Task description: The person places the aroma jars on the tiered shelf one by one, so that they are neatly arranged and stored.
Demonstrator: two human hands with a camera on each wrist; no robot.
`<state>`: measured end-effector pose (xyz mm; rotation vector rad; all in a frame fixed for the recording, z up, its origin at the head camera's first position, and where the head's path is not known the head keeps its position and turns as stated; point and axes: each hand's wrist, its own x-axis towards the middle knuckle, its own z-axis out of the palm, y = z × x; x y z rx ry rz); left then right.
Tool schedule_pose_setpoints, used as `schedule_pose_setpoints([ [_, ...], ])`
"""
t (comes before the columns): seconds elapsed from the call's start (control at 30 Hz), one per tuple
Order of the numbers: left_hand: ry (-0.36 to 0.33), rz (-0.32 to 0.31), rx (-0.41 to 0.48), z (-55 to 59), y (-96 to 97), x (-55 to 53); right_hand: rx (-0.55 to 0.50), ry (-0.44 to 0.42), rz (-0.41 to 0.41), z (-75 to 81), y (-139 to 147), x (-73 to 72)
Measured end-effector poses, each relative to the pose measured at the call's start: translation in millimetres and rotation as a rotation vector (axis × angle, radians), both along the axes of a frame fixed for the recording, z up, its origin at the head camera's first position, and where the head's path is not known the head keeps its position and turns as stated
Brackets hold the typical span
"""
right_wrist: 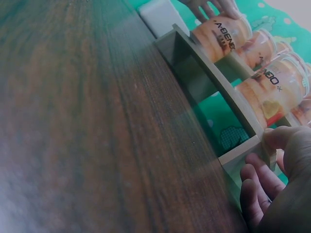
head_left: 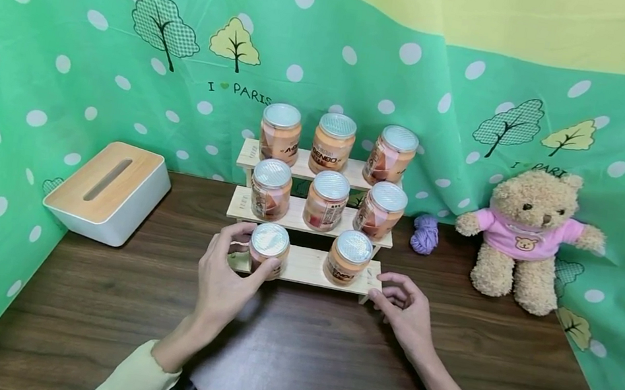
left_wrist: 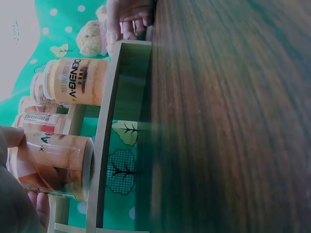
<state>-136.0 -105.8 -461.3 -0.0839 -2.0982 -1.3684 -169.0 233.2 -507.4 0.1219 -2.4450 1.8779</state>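
Note:
A three-step wooden display stand (head_left: 305, 266) holds orange-labelled jars with clear, silvery lids. My left hand (head_left: 223, 284) grips a jar (head_left: 270, 242) at the left end of the lowest step, thumb in front and fingers round the far side. In the left wrist view that jar's base (left_wrist: 87, 167) is right at the step's front edge. Another jar (head_left: 347, 261) stands upright toward the right of the same step. My right hand (head_left: 406, 315) holds the right end of this step, its thumb (right_wrist: 276, 137) at the corner and the other fingers curled beside the end panel.
Three jars stand on the middle step, including a central jar (head_left: 326, 203), and three on the top, including another (head_left: 333, 144). A tissue box (head_left: 104, 186) sits left on the dark wood table (head_left: 289, 358). Purple yarn (head_left: 425, 234) and a teddy bear (head_left: 527, 245) are right.

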Motion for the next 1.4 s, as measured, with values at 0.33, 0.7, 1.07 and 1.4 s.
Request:
schedule_pose_setpoints([
  [0.33, 0.049, -0.081, 0.08, -2.9, 3.6, -8.1, -0.003, -0.004, -0.003, 0.4, 0, 0.3],
  [0.7, 0.052, -0.108, 0.117, -5.3, 7.4, -12.3, -0.012, -0.002, 0.0, 1.1, -1, 0.3],
  [1.07, 0.065, -0.093, 0.064, -6.4, 7.1, -11.8, -0.026, -0.014, 0.002, 0.6, -1, 1.0],
  [1.4, 0.108, -0.079, 0.025, -1.0, -0.6, -9.9, -0.061, -0.007, -0.019, 3.0, 0, 4.4],
])
